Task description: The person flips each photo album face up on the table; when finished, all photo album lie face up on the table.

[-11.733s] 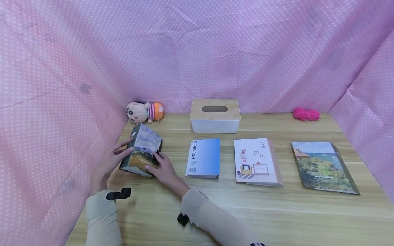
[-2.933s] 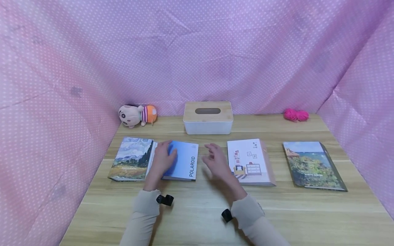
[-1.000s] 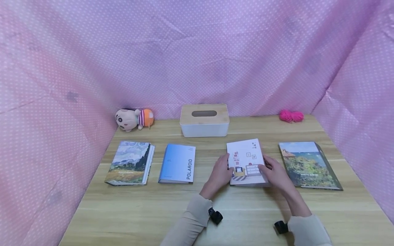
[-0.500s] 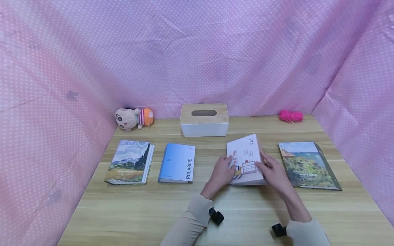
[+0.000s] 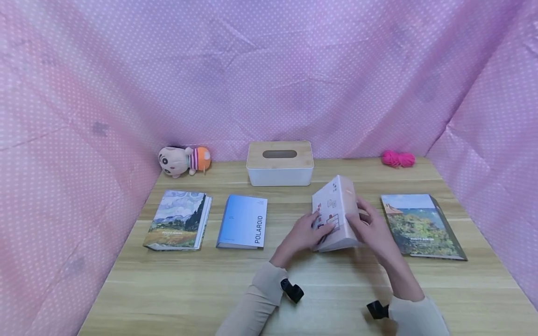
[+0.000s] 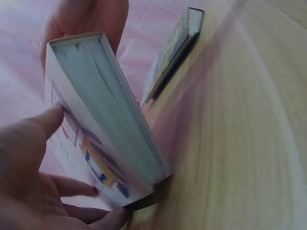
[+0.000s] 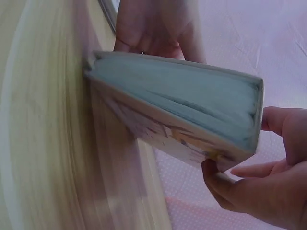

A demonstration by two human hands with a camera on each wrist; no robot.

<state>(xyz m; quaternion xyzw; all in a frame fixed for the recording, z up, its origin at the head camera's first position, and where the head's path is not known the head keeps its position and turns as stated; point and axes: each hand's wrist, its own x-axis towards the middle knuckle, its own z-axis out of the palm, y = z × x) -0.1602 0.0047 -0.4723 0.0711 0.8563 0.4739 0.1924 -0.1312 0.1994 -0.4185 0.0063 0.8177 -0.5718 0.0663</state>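
Note:
Both hands hold a thick white photo album (image 5: 324,198) with drawn furniture on its cover. It stands tilted on its left edge, with the pale spine raised toward the right. My left hand (image 5: 302,235) has its thumb on the cover and its fingers at the lower edge, as the left wrist view shows. The right hand (image 5: 374,233) grips the spine side; in the right wrist view its fingertips (image 7: 211,167) press on one cover. Page edges (image 6: 103,91) face the left wrist camera, and the album's far cover is hidden in the head view.
On the wooden table (image 5: 189,289) lie a landscape-painting album (image 5: 176,219), a blue POLAROID album (image 5: 241,221) and a garden-painting album (image 5: 420,228). Behind them are a plush doll (image 5: 182,161), a tissue box (image 5: 279,163) and pink yarn (image 5: 398,159). Pink dotted cloth (image 5: 269,79) hangs around.
Earlier, the hands were at the landscape album, then near the blue one; both now lie with their covers reversed. Over the last second the white album has tipped up, its spine lifting.

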